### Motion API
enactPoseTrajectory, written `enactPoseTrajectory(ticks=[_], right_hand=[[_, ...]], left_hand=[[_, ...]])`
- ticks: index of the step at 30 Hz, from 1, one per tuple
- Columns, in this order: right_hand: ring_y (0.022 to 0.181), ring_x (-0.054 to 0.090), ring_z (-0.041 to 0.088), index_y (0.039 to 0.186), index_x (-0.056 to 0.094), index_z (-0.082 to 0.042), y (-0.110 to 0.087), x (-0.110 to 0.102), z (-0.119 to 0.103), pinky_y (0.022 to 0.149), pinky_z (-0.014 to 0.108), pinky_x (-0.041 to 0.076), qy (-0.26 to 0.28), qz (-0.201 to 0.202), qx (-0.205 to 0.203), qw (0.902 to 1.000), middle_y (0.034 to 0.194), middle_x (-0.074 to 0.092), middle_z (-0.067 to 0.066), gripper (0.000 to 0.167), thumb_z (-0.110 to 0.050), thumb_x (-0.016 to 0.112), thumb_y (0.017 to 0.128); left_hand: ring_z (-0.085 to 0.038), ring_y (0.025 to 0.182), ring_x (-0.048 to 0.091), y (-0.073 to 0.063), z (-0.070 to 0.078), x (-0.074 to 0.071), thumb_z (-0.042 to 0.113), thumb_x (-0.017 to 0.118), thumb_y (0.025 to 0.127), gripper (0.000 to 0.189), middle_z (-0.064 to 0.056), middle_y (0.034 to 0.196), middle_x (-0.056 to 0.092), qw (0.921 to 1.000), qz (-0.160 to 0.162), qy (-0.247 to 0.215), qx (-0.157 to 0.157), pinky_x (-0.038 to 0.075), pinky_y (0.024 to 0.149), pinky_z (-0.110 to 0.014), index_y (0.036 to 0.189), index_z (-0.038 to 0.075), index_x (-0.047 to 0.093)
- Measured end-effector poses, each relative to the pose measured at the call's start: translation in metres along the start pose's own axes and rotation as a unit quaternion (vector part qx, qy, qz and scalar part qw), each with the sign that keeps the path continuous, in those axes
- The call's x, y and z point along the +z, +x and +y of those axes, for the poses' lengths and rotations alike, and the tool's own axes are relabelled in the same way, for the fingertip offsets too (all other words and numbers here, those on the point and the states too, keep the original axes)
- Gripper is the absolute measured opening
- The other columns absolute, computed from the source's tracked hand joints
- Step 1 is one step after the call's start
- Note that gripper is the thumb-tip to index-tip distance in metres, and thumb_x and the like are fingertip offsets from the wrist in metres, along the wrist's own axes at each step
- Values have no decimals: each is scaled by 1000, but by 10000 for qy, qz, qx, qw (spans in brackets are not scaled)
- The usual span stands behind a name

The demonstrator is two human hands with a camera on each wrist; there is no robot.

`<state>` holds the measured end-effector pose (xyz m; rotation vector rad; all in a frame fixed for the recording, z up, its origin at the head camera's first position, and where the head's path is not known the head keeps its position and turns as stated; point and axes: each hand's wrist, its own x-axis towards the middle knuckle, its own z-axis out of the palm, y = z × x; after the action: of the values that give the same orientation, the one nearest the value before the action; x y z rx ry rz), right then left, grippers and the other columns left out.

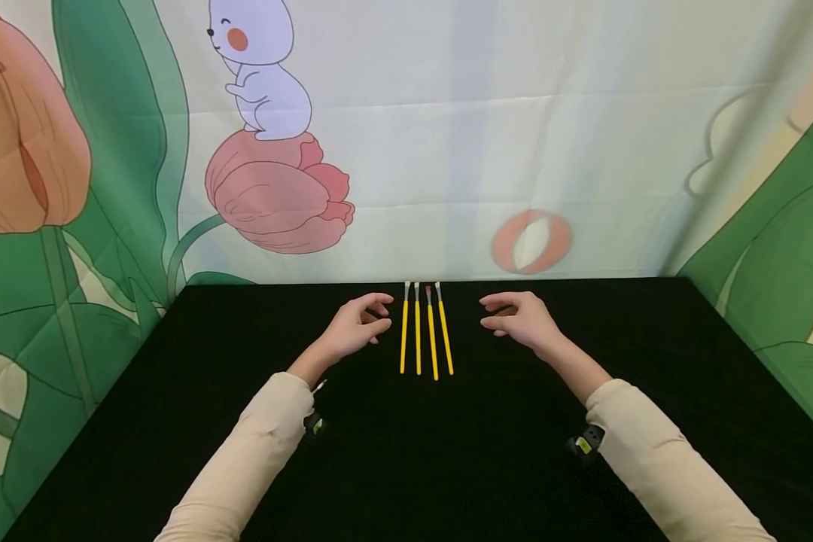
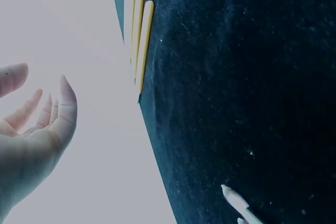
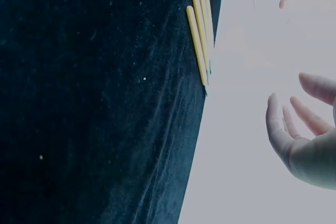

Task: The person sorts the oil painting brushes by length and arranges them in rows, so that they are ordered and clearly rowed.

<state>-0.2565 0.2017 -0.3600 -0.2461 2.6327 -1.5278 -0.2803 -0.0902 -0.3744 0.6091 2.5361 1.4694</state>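
Several thin paintbrushes with yellow handles (image 1: pixel 418 339) lie side by side near the back of the black table, bristles toward the curtain. One has dark reddish bristles (image 1: pixel 428 289); the others look pale. Just left of the row hovers my left hand (image 1: pixel 357 325), fingers loosely bent, holding nothing. On the other side, my right hand (image 1: pixel 523 321) is likewise relaxed, thumb and fingers apart. Both wrist views show the yellow handle ends. Low in the left wrist view, a pale brush-like tip (image 2: pixel 234 199) lies on the cloth, mostly hidden in the head view by my left sleeve.
Black cloth (image 1: pixel 447 467) covers the table. Behind it hangs a printed curtain (image 1: pixel 433 165) with flowers and a white animal, running down the left and right sides too. A small dark wrist camera (image 1: pixel 588 443) sits at my right cuff, another (image 1: pixel 314 423) at the left.
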Motion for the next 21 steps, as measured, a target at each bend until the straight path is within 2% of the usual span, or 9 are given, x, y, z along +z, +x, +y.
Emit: enactPoseTrajectory(ticks=[3,8,9,15,21], right_hand=[[95,60,26,121,56,0,-3,-3,-1,71,30,53,3,-74,-4,10000,117,55,19,38,-10,63,85],[95,59,27,121,55,1,-13,-7,-5,72,30,53,0,-215,-62,9997,119,52,21,39,-11,63,85],[95,59,27,121,54,1,-15,-8,-6,72,30,53,31,-252,-84,9996,120,52,22,39,-11,63,85],[93,60,25,122,54,2,-24,-12,-1,72,31,53,205,-437,-128,9988,120,52,22,41,-11,63,85],[92,60,24,123,53,1,-32,-17,4,73,31,52,163,-543,-48,9984,122,51,22,42,-12,64,84]], left_hand=[[-30,88,57,-6,7,-1,7,54,90,41,-22,114,49,9999,-56,7,112,52,70,-42,130,3,45],[-28,89,56,-15,12,-3,7,54,90,43,-17,113,50,9996,-133,60,246,52,70,-42,131,4,43],[-26,89,56,-14,8,-3,8,55,90,43,-15,113,50,9996,-142,68,232,52,70,-42,131,6,43],[-26,92,56,-23,10,-7,8,55,89,45,-15,115,49,9994,-312,74,128,52,73,-45,132,7,42],[-26,94,56,-32,9,-11,10,56,89,45,-16,117,49,9988,-452,173,101,52,73,-41,132,7,42]])
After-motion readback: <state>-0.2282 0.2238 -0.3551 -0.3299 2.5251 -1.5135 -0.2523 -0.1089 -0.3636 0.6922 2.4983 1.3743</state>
